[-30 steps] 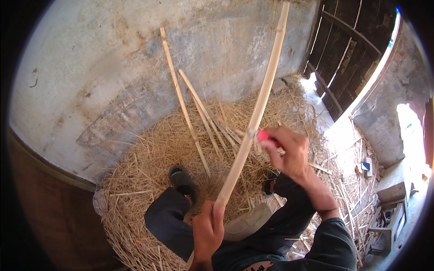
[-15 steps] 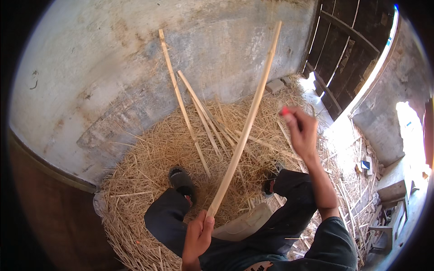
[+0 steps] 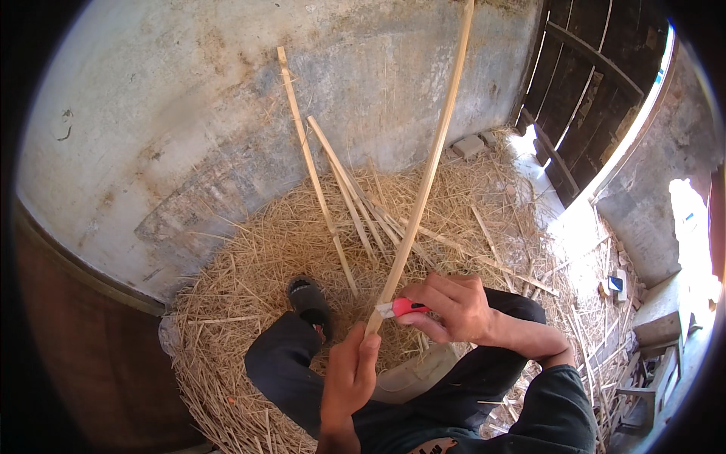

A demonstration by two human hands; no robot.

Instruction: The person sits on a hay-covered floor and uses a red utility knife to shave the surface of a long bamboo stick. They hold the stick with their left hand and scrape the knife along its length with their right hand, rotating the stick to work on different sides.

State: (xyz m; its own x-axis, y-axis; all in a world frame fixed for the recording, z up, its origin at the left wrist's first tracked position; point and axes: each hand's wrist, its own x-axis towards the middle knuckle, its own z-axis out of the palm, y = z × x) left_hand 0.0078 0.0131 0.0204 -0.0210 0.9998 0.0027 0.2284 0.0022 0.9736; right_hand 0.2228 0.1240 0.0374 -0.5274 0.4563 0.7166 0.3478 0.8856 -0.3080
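My left hand [image 3: 351,374] is closed around the near end of a long pale wooden stick [image 3: 432,163], which slants up and away to the top of the view. A red utility knife [image 3: 409,306] is gripped in my right hand [image 3: 454,304]. Its blade lies against the stick just above my left fingers. Between my legs, low down, sits a pale grey block-like piece [image 3: 416,374], partly covered by my hands and trousers.
Two sticks stand out beyond my feet: one [image 3: 314,170] leans on the grey wall [image 3: 212,98], another [image 3: 333,151] lies beside it. Straw-like shavings [image 3: 234,303] cover the floor. A dark slatted door [image 3: 590,83] is at the far right, a small blue-and-white box [image 3: 617,285] nearer.
My right hand has come down and left with the red knife, setting its blade on the stick. My left hand and the stick have risen slightly.
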